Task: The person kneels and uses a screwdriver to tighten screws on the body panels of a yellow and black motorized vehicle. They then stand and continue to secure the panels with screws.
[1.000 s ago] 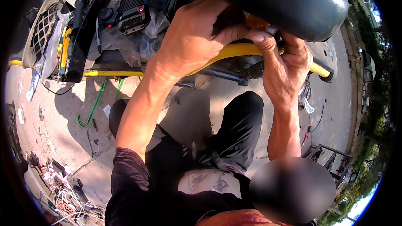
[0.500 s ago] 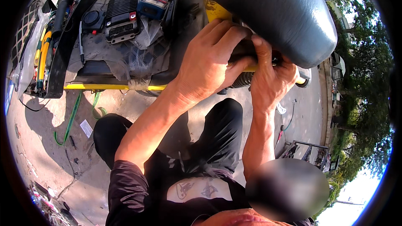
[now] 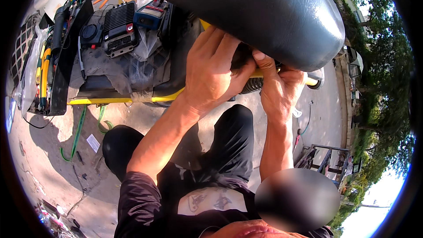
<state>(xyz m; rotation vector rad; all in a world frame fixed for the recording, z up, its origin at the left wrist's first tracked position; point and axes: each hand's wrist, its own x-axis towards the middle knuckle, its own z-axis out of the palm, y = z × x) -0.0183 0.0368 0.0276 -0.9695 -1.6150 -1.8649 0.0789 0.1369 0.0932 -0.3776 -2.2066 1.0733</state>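
- Several tools (image 3: 45, 72) lean in a long black box (image 3: 66, 72) at the far left, well apart from the work; best left there while both hands are busy.
- Next along sit a finned black case (image 3: 120, 22) and a blue meter (image 3: 149, 18), with a clear plastic bag (image 3: 145, 46) just beside them; I'd avoid sweeping an arm through that clutter.
- Then comes the left hand (image 3: 213, 68), its fingers (image 3: 215, 46) bent and a little apart at the lower edge of the black seat (image 3: 282, 13). Their tips go out of sight, so I can't tell whether they grip anything.
- That seat hangs across the top, over a dark gap between the hands. The rim blocks much of the view, so light, patient feeling beats forcing.
- Right hand (image 3: 282, 90) close beside: thumb raised to the underside, the others curled behind, whatever they may hold hidden. One hand steadying while the other makes small moves looks wisest.
- Farthest right, a yellow bar (image 3: 311, 81) pokes out past that hand; mind the knuckles.
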